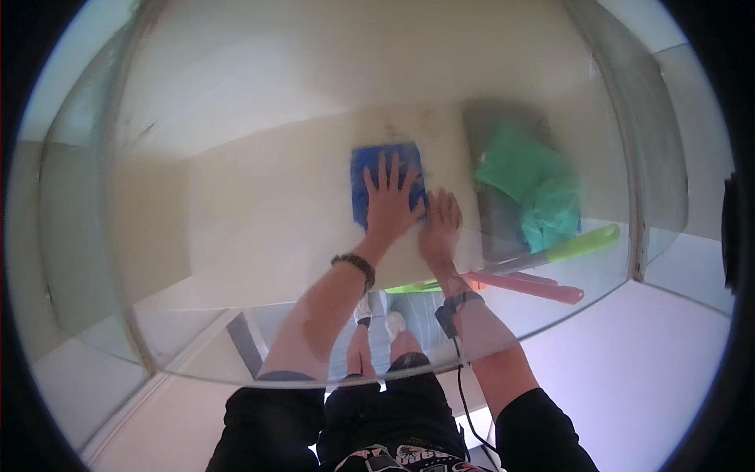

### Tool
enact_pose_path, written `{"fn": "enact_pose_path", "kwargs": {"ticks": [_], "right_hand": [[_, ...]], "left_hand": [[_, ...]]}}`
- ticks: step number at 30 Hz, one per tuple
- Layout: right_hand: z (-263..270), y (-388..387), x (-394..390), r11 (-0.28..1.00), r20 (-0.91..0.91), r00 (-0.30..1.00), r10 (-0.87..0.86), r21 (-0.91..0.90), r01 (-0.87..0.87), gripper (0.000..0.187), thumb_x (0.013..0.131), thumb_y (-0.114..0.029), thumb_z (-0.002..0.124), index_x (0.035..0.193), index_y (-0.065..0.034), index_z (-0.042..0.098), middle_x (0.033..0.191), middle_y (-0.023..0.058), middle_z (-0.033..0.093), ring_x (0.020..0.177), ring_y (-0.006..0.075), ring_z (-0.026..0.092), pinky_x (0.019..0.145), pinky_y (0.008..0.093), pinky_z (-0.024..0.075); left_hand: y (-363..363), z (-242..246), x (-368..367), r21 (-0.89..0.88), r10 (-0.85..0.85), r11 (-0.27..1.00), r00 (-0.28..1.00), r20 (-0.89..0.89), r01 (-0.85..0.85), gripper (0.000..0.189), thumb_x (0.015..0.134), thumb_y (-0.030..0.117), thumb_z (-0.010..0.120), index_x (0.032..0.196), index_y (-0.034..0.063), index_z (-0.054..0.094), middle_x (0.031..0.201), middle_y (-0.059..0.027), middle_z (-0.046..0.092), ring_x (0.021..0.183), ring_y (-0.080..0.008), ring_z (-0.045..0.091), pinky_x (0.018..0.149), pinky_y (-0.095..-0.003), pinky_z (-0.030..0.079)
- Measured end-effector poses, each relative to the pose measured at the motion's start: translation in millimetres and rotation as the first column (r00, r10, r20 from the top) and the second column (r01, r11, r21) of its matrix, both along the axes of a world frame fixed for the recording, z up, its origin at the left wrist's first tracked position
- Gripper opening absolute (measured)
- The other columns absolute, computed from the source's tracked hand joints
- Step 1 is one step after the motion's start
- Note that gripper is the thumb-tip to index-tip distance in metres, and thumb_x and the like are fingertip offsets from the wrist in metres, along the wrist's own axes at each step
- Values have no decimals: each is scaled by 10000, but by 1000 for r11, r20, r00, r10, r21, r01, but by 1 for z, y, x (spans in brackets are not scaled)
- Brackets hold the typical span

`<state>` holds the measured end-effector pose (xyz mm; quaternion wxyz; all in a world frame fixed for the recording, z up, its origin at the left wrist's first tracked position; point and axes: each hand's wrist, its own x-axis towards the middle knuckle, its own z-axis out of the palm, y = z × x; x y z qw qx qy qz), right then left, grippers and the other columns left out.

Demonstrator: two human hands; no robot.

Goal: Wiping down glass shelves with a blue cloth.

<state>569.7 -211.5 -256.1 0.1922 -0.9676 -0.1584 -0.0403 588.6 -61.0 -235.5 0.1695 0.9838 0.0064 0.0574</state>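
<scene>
Under a curved transparent panel, my left hand (pixel 390 203) lies flat with spread fingers on a blue cloth (pixel 361 177). The cloth is spread on a pale surface (pixel 265 218). Just right of it, my right hand (pixel 441 227) rests near the cloth's lower right edge, its fingers close together and nothing visible in them. A dark band circles my left wrist; on my right wrist is a strap with a small device and a black cable. Dark smudges mark the surface above the cloth.
To the right, a crumpled green cloth (pixel 525 171) lies on a grey-brown rectangular item (pixel 492 218). Nearer me are a lime-green handle (pixel 584 243) and pink handles (pixel 531 287). The transparent panel's lower edge (pixel 407 373) crosses over my forearms. Upright clear panels stand at both sides.
</scene>
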Motion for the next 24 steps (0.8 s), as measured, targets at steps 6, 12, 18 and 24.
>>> {"fn": "enact_pose_path", "kwargs": {"ticks": [6, 12, 18, 24], "right_hand": [[-8, -15, 1, 999, 96, 995, 7, -53, -2, 613, 883, -135, 516, 1491, -152, 442, 1560, 132, 381, 1457, 361, 302, 1180, 508, 244], [-7, -6, 2, 997, 143, 990, 9, -82, 3, 535, 927, -132, 483, 1461, -127, 479, 1531, 161, 421, 1431, 364, 355, 1163, 517, 273], [-13, -5, 4, 998, 110, 994, -12, -63, 19, 522, 963, -151, 477, 1484, -149, 452, 1553, 137, 391, 1450, 337, 317, 1191, 486, 237], [-10, 0, 6, 997, 142, 990, -17, -71, 27, 492, 976, -171, 476, 1467, -146, 472, 1549, 136, 405, 1453, 327, 318, 1187, 479, 246]], "left_hand": [[-25, 6, -88, -55, 22, 998, 999, -30, -24, 775, 849, 456, 609, 1512, 110, 406, 1586, -222, 294, 1476, -448, 209, 1153, -691, 101], [-28, 5, -143, -77, 30, 996, 995, -96, -37, 764, 851, 447, 589, 1522, 137, 396, 1597, -211, 282, 1484, -433, 202, 1158, -679, 104], [-18, 4, -158, -96, -25, 995, 1000, -11, 24, 761, 840, 424, 617, 1510, 128, 410, 1606, -200, 266, 1490, -418, 194, 1160, -674, 101], [-15, 5, -152, -63, -28, 998, 999, -30, 26, 726, 897, 462, 564, 1529, 153, 385, 1606, -195, 268, 1487, -415, 194, 1162, -663, 101]]}}
